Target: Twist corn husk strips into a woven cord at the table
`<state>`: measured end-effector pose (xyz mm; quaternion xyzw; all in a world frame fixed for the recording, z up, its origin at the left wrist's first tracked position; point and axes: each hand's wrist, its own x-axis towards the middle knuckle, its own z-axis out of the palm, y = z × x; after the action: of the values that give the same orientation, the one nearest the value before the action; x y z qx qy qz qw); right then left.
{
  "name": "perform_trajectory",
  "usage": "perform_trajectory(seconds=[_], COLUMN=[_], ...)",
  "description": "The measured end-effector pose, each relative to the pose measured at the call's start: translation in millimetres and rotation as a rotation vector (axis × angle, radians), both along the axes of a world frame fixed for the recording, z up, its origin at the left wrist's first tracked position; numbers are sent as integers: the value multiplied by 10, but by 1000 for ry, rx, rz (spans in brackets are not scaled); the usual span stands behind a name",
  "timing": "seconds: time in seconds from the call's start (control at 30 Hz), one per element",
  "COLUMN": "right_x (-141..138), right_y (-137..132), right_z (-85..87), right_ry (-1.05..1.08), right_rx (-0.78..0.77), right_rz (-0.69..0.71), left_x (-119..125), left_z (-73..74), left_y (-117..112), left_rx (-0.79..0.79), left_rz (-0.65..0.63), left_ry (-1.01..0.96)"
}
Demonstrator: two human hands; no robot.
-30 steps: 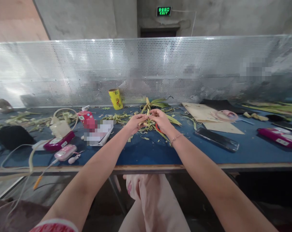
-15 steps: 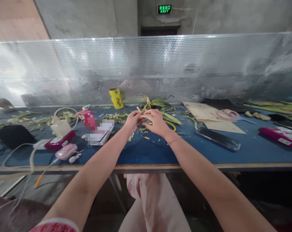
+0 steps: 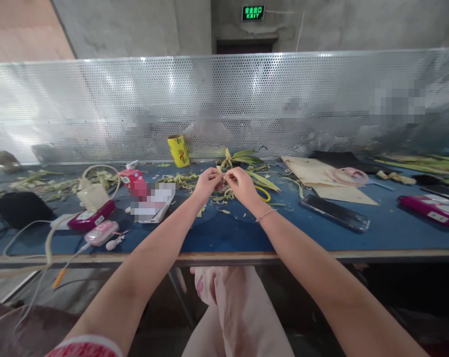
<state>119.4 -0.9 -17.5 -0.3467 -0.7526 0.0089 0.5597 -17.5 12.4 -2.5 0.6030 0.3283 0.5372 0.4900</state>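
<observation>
Green letters are spelling EXIT below Chinese characters on a sign (image 3: 253, 13) above the mesh (image 3: 135, 84). Over the table (image 3: 224, 240), the left hand (image 3: 207, 183) and right hand (image 3: 242, 187) are meeting, 2 narrow grips pinching a pale strip (image 3: 219, 169) mostly hidden by fingers. Plant scraps (image 3: 265, 181) are crowding around them; a yellow loop (image 3: 263, 194) is lying beside the right hand. Print on the yellow tube (image 3: 178, 151) and red bottle (image 3: 134, 182) is staying too small to read.
</observation>
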Motion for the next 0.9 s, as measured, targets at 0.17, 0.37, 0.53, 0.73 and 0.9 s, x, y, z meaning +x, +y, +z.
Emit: perform_trajectory(seconds=[0.17,0.37,0.53,0.73,0.9], right_x=[22,26,49,42,41], right_y=[43,-4,-65,-88,-46], right_z=[-17,8,43,46,21], right_ry=[199,215,73,15,39], right_rx=[-204,-157,-35,-58,-29], right_rz=[50,76,79,141,112], left_x=[-21,-26,-50,-36,-27], left_z=[-15,-6,19,43,35], left_y=[31,29,16,-13,-10], left_rx=[54,37,104,143,169], left_rz=[-26,24,79,120,128], left_ry=[49,17,73,164,98])
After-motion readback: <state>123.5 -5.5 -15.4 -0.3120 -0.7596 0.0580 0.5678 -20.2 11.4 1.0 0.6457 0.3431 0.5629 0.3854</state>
